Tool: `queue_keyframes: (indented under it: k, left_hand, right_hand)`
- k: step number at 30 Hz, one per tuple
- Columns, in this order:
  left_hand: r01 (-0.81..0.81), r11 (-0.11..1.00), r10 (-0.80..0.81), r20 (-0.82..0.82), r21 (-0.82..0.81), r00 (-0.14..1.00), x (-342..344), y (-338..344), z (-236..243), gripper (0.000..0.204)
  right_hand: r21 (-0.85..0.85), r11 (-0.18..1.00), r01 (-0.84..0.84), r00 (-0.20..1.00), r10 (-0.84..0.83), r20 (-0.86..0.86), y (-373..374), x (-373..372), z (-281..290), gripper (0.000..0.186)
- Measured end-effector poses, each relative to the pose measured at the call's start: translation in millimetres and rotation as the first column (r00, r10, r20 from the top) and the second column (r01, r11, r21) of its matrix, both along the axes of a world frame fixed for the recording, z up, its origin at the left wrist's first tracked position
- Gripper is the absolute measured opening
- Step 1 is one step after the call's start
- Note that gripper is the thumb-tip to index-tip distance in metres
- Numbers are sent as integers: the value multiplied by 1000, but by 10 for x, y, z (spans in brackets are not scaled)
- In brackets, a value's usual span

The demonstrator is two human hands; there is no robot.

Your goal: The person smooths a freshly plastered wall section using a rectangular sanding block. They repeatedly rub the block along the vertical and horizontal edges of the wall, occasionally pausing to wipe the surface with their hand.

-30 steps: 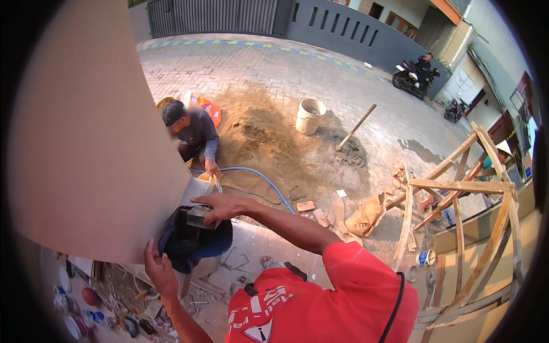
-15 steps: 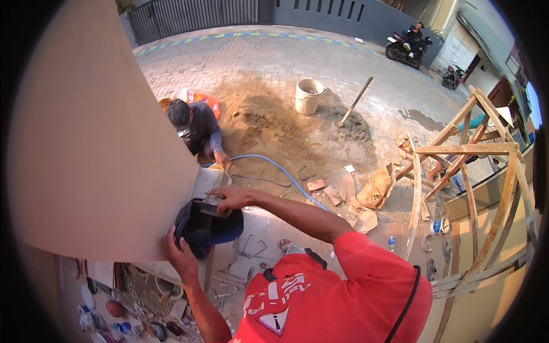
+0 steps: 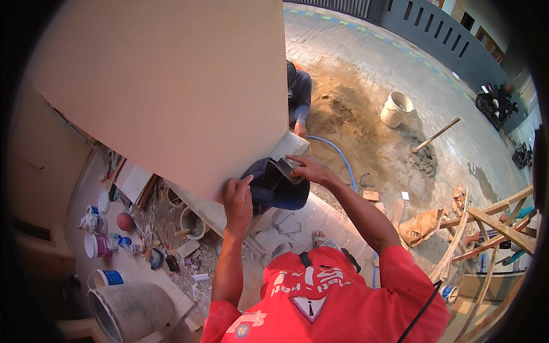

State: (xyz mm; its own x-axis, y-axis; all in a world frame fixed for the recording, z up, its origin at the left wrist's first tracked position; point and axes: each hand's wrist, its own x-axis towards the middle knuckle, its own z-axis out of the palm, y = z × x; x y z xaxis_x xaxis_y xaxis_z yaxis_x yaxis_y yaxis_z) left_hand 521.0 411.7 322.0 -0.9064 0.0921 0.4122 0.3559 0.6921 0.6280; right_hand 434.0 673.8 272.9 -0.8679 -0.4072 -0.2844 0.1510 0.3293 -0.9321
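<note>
A dark navy, soft-sided bag (image 3: 289, 197) gapes in front of me, against the corner of the big beige wall (image 3: 171, 97). My left hand (image 3: 238, 201) grips its near-left rim, thumb on top. At the bag's far right side my right hand (image 3: 309, 170) holds a dark, box-shaped thing with a greyish face (image 3: 287, 170), index finger stretched along it. That thing lies at the mouth of the bag; its lower part is hidden and I cannot tell its exact kind. The bag's inside is too dark to make out.
Beyond the wall corner a co-worker (image 3: 299, 97) crouches by a blue hose (image 3: 343, 154) and a sand heap. A pale bucket (image 3: 396, 108) and a long-handled tool (image 3: 437, 134) in wet mortar stand farther right. Wooden frames (image 3: 486, 228) are at right; buckets and rubble lie lower left.
My view has swung to the left, so everything sits farther right and more wall shows. My left hand still grips the bag's rim; the right stays on the box-shaped thing.
</note>
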Motion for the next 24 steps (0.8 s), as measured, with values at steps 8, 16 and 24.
queue_keyframes:
  k: [8, 16, 24]
  left_hand:
    - [-80, 981, 60, -117, -177, 991, 224, 28, -186, 37]
    - [103, 863, -140, -38, -495, 989, 610, 192, -294, 40]
    - [-15, 804, -54, -98, -594, 994, 447, 149, -466, 35]
  right_hand:
    - [-26, 999, 40, 999, -40, 4, -48, 33, -23, 77]
    - [-115, 989, 91, 994, -84, 71, 30, 60, -37, 73]
    - [-507, 806, 307, 952, -255, 171, 315, 239, -413, 72]
